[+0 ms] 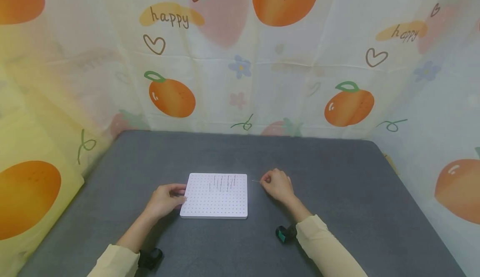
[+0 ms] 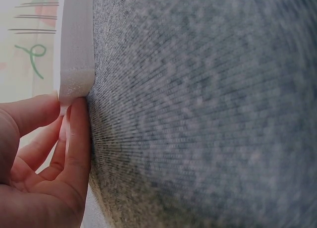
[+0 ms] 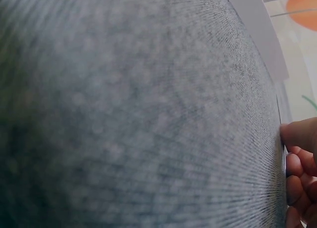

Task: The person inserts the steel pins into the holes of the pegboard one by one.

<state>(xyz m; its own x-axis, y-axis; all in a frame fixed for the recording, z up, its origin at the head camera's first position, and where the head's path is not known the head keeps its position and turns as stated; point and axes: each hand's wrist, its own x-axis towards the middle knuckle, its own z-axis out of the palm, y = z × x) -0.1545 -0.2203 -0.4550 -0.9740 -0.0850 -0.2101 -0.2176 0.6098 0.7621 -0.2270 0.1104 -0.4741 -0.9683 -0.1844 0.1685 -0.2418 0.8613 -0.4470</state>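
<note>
A white pegboard (image 1: 213, 205) with rows of small holes lies on the grey table, and several thin upright pins (image 1: 228, 183) stand in its far half. My left hand (image 1: 166, 198) grips the board's left edge. Close up in the left wrist view, the thumb of that hand (image 2: 44, 158) is at the board's top edge, with fingers against its side (image 2: 77, 49). Off the board's right edge, my right hand (image 1: 278, 184) pinches a thin pin (image 1: 256, 181) that points left toward the board. In the right wrist view only part of this hand (image 3: 302, 163) shows.
A dark grey cloth-like surface covers the table (image 1: 322, 160). Behind and beside it hangs a curtain (image 1: 277, 93) printed with oranges. Dark wrist devices sit at both cuffs, the right one (image 1: 286, 234) close to the tabletop.
</note>
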